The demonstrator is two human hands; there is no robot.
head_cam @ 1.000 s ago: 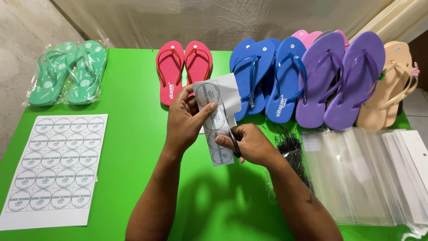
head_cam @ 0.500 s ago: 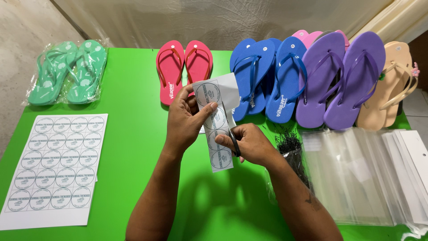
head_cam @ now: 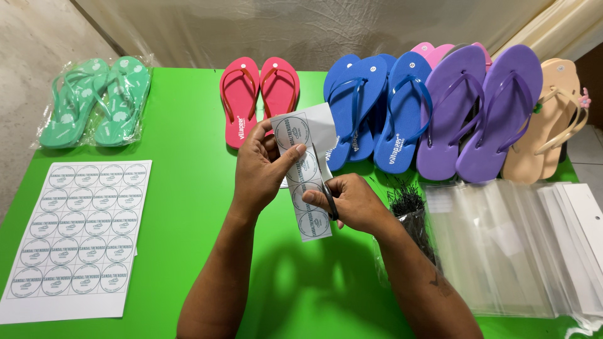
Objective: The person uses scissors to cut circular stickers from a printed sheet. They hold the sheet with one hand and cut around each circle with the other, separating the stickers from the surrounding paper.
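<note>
Holding a narrow strip of round stickers (head_cam: 306, 182) upright above the green table (head_cam: 176, 138), between the red flip-flops (head_cam: 259, 94) and the body. Left hand (head_cam: 264, 169) closed around the upper part of the strip, thumb pressed across one of the printed circles, fingers curled behind the backing paper. Right hand (head_cam: 352, 204) closed around what looks like small black scissors (head_cam: 331, 202) (only a dark loop shows between the fingers, so hard to be sure), set against the strip's right edge near its lower half.

Lying flat to the left, well apart from both hands: a full sheet of the same round stickers (head_cam: 78, 235). At the far left corner, green flip-flops (head_cam: 94, 100) sealed in a clear bag. Ranged along the far edge to the right: blue flip-flops (head_cam: 377, 107), purple flip-flops (head_cam: 483, 107), a pink pair mostly hidden behind, and beige flip-flops (head_cam: 553, 119). Just beside the right forearm, a bundle of black tag fasteners (head_cam: 411, 210), then a stack of clear bags (head_cam: 502, 245) and white header cards (head_cam: 581, 226).

Likely trouble from here: a cut wandering into a printed circle, since the strip hangs unsupported and bends at the top; a slack left-hand pinch letting the paper twist against the blade; a loosened sticker edge catching on a finger.
</note>
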